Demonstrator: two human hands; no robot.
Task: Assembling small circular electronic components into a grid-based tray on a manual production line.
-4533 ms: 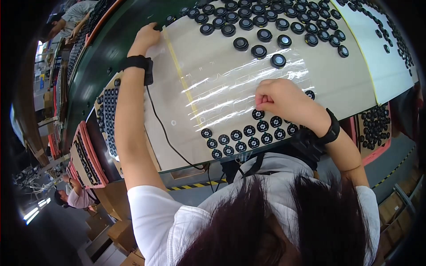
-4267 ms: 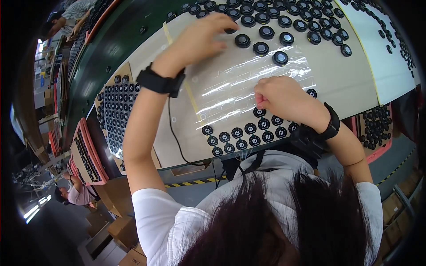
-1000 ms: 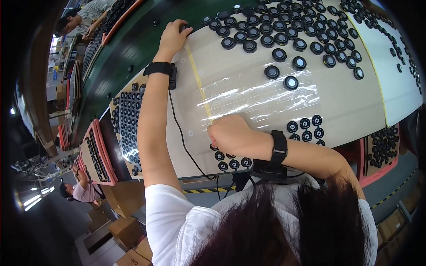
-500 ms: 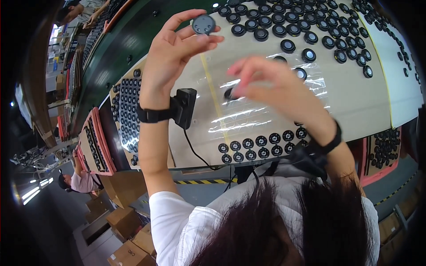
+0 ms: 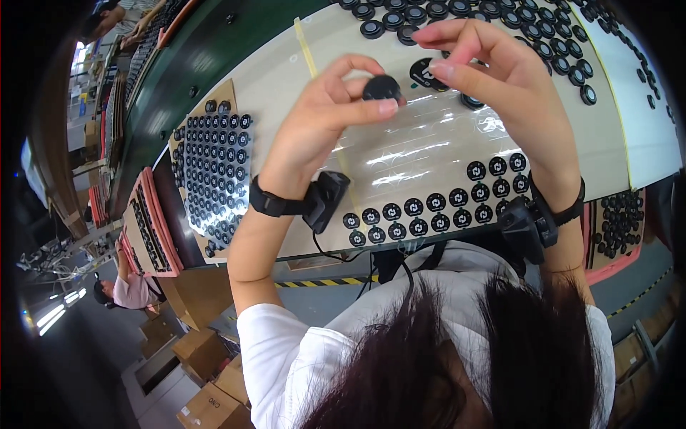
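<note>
My left hand (image 5: 321, 107) pinches a round black plastic disc (image 5: 381, 87) between thumb and fingers, raised over the bench. Facing it, my right hand (image 5: 500, 68) holds a round black sticker (image 5: 427, 74) with a white mark by its edge, thumb against it. The disc and the sticker are apart. Beneath both hands lies a clear plastic sheet (image 5: 407, 154), shiny with reflections. Rows of round black stickers (image 5: 413, 206) remain along its near edge and right side. One more round part (image 5: 471, 101) shows partly behind my right hand.
Many black round parts with grey centres (image 5: 457, 8) cover the bench's far side. At left a second sheet full of black stickers (image 5: 214, 164) lies near a green belt (image 5: 243, 43). Pink-edged trays (image 5: 153, 222) flank the bench. Two other people are at the left.
My left hand has come down and nearer with the disc. My right hand has risen from the sheet to the upper right, and a black sticker now shows clearly in its fingers.
</note>
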